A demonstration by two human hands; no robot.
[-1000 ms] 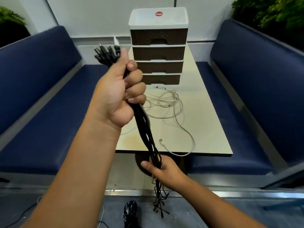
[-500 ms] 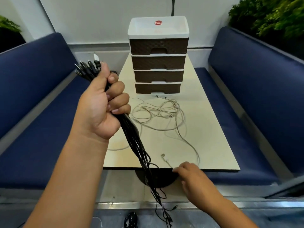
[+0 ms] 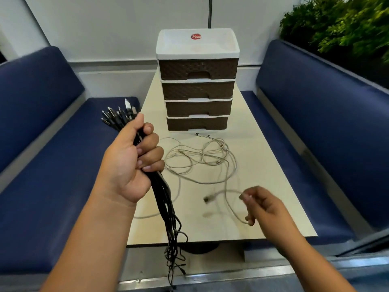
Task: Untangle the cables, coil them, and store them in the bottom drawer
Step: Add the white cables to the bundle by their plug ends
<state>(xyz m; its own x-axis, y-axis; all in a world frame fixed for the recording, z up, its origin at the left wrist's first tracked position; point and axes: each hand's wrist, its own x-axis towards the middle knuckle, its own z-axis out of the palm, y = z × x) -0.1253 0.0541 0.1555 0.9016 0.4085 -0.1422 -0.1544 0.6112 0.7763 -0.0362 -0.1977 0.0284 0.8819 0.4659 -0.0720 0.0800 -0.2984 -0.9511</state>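
Note:
My left hand grips a bundle of several black cables. Their plugs fan out above my fist and the loose ends hang past the table's front edge. My right hand pinches a white cable near its plug end, lifted just above the table. The other white cables lie tangled on the table in front of the drawer unit. The bottom drawer is closed, as are the other drawers.
The cream table runs between two blue benches, one on the left and one on the right. Green plants stand behind the right bench. The floor shows below the table's front edge.
My left hand lowered the black bundle toward the table. My right hand let go of the bundle's lower part, moved up to the table and picked up a white cable near its plug.

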